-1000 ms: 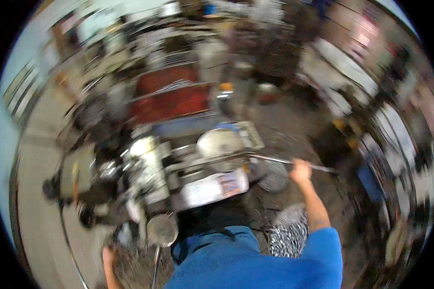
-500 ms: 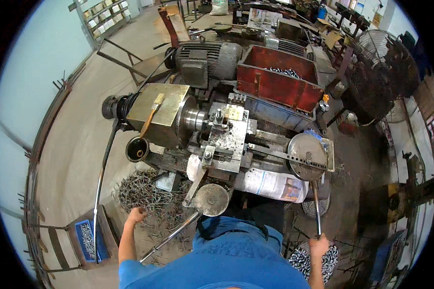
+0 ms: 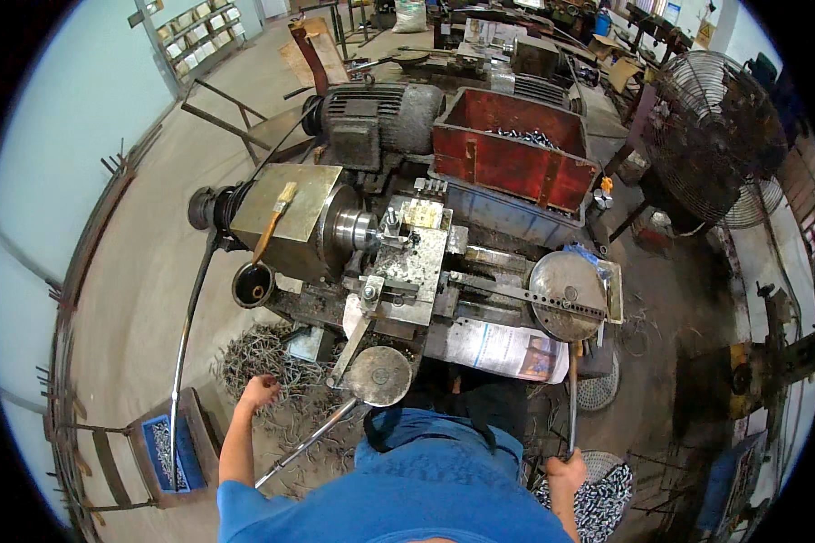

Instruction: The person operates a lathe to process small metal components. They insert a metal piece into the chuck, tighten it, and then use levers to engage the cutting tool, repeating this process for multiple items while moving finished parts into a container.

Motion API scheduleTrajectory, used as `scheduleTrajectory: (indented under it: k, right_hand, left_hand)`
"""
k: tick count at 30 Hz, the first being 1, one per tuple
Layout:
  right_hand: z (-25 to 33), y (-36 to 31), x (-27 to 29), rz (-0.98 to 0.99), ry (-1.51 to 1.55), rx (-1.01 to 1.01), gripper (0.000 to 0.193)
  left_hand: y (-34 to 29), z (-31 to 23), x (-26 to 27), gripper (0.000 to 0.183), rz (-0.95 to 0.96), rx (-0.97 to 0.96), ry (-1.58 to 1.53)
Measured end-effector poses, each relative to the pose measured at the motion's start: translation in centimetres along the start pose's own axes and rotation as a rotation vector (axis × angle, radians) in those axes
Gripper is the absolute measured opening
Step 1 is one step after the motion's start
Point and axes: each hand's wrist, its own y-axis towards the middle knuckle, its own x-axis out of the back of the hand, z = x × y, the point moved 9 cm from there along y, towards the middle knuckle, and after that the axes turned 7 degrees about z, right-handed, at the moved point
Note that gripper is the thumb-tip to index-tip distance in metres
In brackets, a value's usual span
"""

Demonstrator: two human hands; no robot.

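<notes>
My right hand (image 3: 566, 471) is wrapped round the end of a metal lever (image 3: 572, 412), which runs down from a round metal disc (image 3: 569, 294) at the right of a small lathe (image 3: 407, 271). My left hand (image 3: 260, 391) hangs in the air by a heap of curly metal shavings (image 3: 272, 357). Its fingers are curled together, and whatever they hold is too small to make out. Right of it a second lever (image 3: 308, 443) slopes down from another round disc (image 3: 379, 376). The lathe's chuck (image 3: 340, 226) faces the tool slide, and a wooden-handled brush (image 3: 274, 222) lies on the headstock.
A red box (image 3: 507, 163) of small metal parts stands behind the lathe, beside a motor (image 3: 380, 118). At lower left is a blue tray (image 3: 172, 452) of parts; at lower right, a basket of parts (image 3: 598, 498). A large fan (image 3: 711, 136) stands at right.
My right hand has drawn the lever a little to the left. My left hand has risen slightly toward the lathe, and the whole view has shifted a bit.
</notes>
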Motion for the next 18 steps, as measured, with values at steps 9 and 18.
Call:
scheduleTrajectory:
  k: [9, 18]
  right_hand:
    - [-10.1, 21.4, 8.2, -0.237, -0.731, -0.033, 0.038]
    - [4.3, 15.6, 7.2, -0.419, -0.280, 0.478, 0.050]
  left_hand:
    - [6.7, -6.0, 4.6, 0.033, -0.303, -0.177, 0.426]
    - [7.9, -7.0, -0.4, 0.052, -0.677, -0.010, 0.478]
